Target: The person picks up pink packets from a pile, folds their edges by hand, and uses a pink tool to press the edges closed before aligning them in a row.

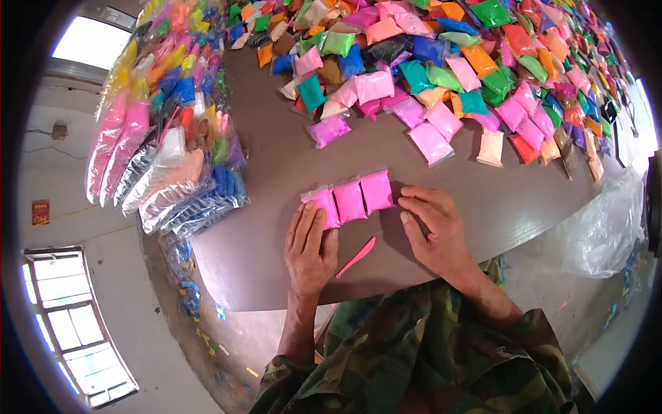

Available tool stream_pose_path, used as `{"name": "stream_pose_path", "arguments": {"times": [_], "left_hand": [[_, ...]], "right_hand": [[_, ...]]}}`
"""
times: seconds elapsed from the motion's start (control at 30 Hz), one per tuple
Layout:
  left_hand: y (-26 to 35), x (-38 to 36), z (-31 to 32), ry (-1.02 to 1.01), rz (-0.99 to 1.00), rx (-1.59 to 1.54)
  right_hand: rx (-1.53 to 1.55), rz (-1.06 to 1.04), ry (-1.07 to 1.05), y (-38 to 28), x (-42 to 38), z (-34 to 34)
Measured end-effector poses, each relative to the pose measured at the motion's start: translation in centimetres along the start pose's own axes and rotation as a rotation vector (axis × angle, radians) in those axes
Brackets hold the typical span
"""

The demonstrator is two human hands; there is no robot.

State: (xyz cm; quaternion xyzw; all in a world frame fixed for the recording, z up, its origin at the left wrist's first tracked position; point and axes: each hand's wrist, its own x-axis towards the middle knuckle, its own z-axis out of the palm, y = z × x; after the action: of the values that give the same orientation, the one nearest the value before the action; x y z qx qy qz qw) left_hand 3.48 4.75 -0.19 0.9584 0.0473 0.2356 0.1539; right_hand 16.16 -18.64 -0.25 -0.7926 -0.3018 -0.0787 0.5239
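Three bright pink packets, the middle one (350, 200) between the left one (325, 208) and the right one (376, 190), lie side by side on the table. Clear seal strips run along their upper edges. My left hand (307, 255) rests its outstretched fingers on the left packet, the thumb apart. Just right of the row, my right hand (436, 231) is loosely curved, with a gap between thumb and fingers and nothing visible in it. Below the packets, between my hands, lies a small pink plastic knife (356, 257).
A large pile of small colourful packets (427, 76) covers the far side of the brown table (276, 152). Long clear bags of coloured packets (179, 138) are stacked at the left edge. A crumpled clear plastic bag (607, 228) hangs at the right edge.
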Motion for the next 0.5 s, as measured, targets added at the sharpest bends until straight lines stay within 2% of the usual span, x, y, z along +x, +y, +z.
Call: {"name": "stream_pose_path", "arguments": {"times": [0.27, 0.5], "left_hand": [[0.1, -0.4, 0.2, 0.001, -0.012, 0.021], [0.1, -0.4, 0.2, 0.008, -0.002, 0.042]], "right_hand": [[-0.157, -0.241, -0.083, -0.9, 1.5, 1.5], [-0.094, -0.200, -0.114, -0.8, 1.7, 1.7]]}}
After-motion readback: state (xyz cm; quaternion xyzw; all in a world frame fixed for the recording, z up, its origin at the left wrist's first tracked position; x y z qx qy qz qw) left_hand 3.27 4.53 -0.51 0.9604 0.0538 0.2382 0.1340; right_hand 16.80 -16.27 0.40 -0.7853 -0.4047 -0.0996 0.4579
